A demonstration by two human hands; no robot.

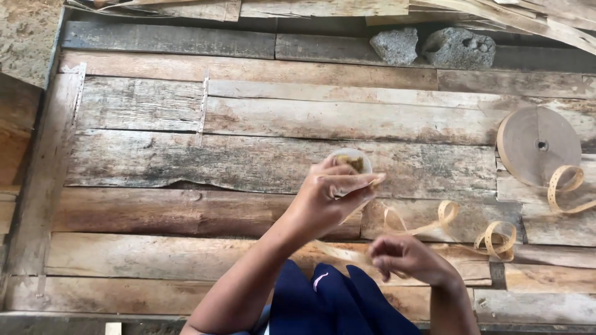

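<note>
My left hand point(329, 195) is raised over the plank surface and grips a small clear cup point(352, 160) with yellowish stuff inside. A thin tan strip point(434, 224) curls away from that hand toward the right. My right hand point(406, 255) sits lower, fingers pinched together on the same strip near its blurred end. The strip loops across the boards to a flat wound roll of tan strip point(537, 144) lying at the right.
Weathered wooden planks point(248, 155) make up the work surface. Two grey stones point(434, 46) rest at the back right. Loose wood slats point(323, 7) lie along the top edge. Dark blue clothing point(335, 301) shows at the bottom.
</note>
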